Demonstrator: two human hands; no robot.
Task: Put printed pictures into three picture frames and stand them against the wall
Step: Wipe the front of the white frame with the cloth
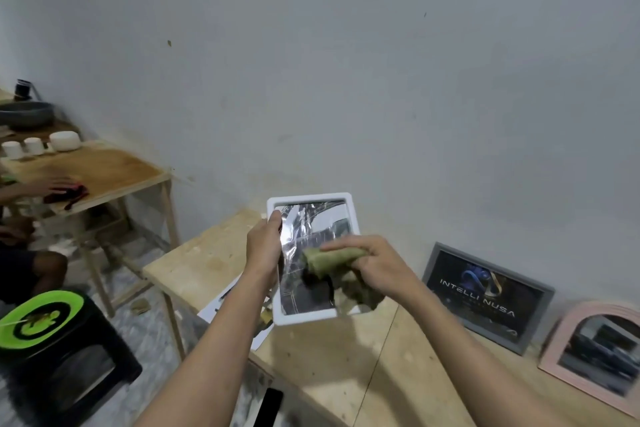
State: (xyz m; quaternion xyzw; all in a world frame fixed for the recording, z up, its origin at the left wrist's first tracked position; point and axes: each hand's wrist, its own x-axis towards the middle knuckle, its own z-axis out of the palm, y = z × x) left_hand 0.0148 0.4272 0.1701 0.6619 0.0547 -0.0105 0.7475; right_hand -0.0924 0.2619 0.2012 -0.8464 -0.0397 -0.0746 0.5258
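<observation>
My left hand grips the left edge of a white picture frame, held upright above the wooden table. Its glass shows a dark, glossy picture. My right hand presses a green cloth against the lower part of that glass. A grey frame with a dark printed picture leans against the wall at the right. Beside it, at the far right, a pink arched frame with a picture also leans on the wall.
White paper sheets lie at the table's left edge, under the held frame. A dark phone lies near the front edge. A black stool with a green top stands at the left. Another person's hand rests on a second wooden table with white cups.
</observation>
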